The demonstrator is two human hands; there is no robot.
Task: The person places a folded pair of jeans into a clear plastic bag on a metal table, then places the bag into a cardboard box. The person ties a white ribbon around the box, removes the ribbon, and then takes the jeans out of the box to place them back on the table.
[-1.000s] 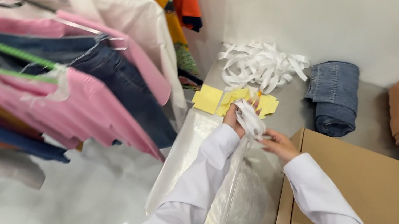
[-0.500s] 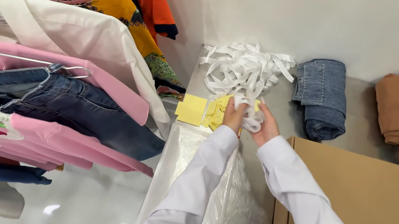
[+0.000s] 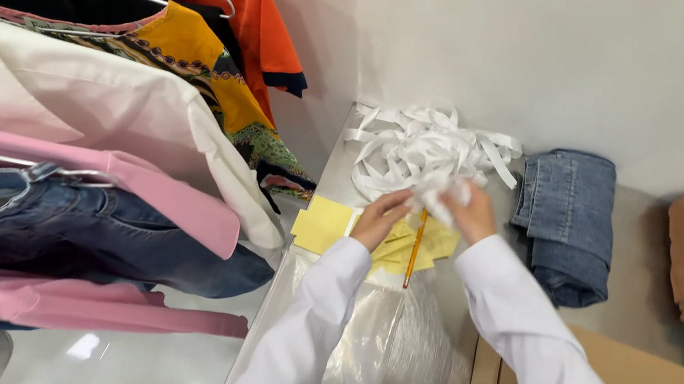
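Your left hand (image 3: pixel 382 214) and right hand (image 3: pixel 470 212) close their fingers together on a crumpled wad of white strips (image 3: pixel 439 190); it sits at the near edge of the strip pile (image 3: pixel 419 145), above the yellow papers (image 3: pixel 327 225) and orange pencil (image 3: pixel 415 249) on the desk (image 3: pixel 466 333); folded jeans (image 3: pixel 568 211) lie just right.

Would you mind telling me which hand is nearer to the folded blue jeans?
Right. The right hand is just left of the folded blue jeans; the left hand is farther left, beyond the pencil.

A plain pale wall (image 3: pixel 567 63) backs a glossy light floor (image 3: pixel 138 362) reflecting lamps.
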